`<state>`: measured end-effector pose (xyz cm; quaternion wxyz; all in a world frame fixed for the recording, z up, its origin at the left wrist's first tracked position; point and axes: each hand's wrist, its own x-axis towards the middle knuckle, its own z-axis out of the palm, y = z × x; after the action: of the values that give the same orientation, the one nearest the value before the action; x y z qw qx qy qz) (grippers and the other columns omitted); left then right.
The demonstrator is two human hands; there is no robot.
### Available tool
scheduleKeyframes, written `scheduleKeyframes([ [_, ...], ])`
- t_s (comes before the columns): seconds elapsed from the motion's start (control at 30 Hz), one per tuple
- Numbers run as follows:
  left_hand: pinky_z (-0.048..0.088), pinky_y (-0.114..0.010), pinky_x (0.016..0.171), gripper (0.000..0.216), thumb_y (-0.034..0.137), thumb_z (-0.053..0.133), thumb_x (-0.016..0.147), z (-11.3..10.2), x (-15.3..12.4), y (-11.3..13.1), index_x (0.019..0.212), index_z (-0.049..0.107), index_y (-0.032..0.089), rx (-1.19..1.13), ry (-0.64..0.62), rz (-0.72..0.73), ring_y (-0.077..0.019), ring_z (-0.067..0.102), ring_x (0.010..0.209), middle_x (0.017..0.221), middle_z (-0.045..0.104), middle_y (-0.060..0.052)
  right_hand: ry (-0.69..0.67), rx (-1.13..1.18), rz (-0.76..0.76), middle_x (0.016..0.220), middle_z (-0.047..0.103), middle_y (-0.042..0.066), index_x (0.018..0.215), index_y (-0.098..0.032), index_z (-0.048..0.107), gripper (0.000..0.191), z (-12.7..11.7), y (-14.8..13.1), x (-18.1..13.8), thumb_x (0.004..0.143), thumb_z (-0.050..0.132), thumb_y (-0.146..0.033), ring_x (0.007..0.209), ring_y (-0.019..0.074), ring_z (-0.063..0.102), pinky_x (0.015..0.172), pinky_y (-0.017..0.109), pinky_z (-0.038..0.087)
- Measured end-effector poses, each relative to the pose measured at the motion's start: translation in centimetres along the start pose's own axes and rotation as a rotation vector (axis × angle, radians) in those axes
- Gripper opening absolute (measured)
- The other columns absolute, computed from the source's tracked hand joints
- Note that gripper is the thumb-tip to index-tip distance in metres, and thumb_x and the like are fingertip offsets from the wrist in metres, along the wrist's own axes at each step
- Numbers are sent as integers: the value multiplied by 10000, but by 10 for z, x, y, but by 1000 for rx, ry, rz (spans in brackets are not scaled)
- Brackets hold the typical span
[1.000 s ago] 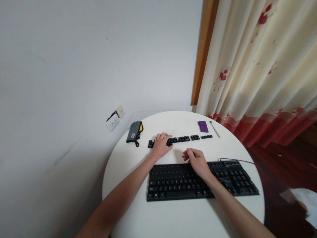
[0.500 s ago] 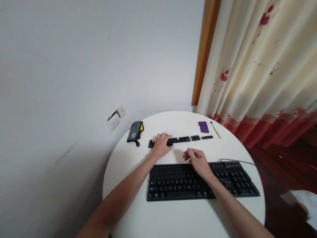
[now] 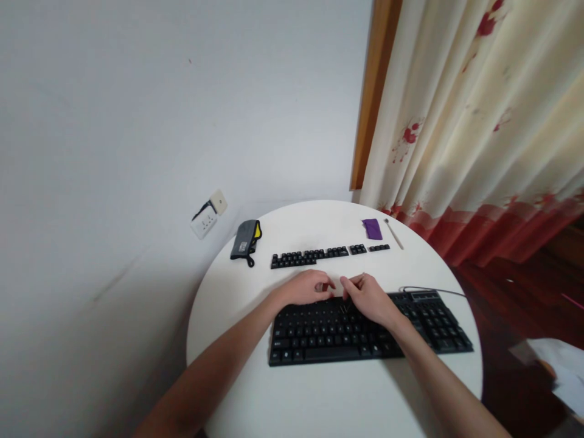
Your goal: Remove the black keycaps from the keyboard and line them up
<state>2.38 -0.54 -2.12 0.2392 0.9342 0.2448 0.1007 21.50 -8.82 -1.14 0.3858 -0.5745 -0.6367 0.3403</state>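
A black keyboard [image 3: 328, 354] lies on the round white table [image 3: 319, 401], and its upper left part shows bare spots without keycaps. Over its top edge, my left hand [image 3: 308, 287] has its fingers curled towards the thumb; whatever is at the fingertips is too small to make out. My right hand [image 3: 367, 298] is close beside it, above the keyboard's upper middle, fingers bent in and thumb against them. What it may hold is hidden. Beyond both hands runs a line of loose black keycaps [image 3: 294, 260], set out in groups.
A grey pouch with yellow inside [image 3: 245, 239] sits at the far left of the table. At the far right are a purple cloth [image 3: 373, 229] and a thin pale brush-like stick [image 3: 395, 235]. The keyboard's cable [image 3: 433, 289] trails off the right edge.
My left hand has left the keycap line and come back towards me to the keyboard's top edge, near the right hand. My right hand has stayed about where it was.
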Motion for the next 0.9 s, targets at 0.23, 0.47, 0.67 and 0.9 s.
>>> scheduleKeyframes([
  [0.23,391,-221,615,118,264,606,819,6,1,-6,779,670,173,-27,-53,31,-134,560,648,708,627,-1,-97,-14,36,360,517,1,450,-189,520,489,0,-7,-10,827,555,-499,310,113,450,353,234,272],
  [0.47,412,-231,657,151,235,596,819,6,1,-8,907,714,203,-71,-76,50,-148,586,702,762,654,-13,-169,-50,68,377,541,6,499,-222,517,404,8,-11,-18,824,558,-457,301,149,497,369,256,317],
  [0.67,412,-222,666,203,234,583,839,5,1,-9,989,719,224,-95,-92,73,-136,577,707,790,653,-9,-104,-217,-137,481,596,31,510,-219,506,337,4,-13,-24,830,544,-317,455,159,562,500,262,379],
  [0.9,414,-219,677,200,281,575,868,2,0,-7,1001,707,214,-97,-114,73,-132,579,715,815,657,-9,-357,202,332,440,585,1,626,-185,529,269,0,11,-9,843,462,-331,359,152,587,336,202,417],
])
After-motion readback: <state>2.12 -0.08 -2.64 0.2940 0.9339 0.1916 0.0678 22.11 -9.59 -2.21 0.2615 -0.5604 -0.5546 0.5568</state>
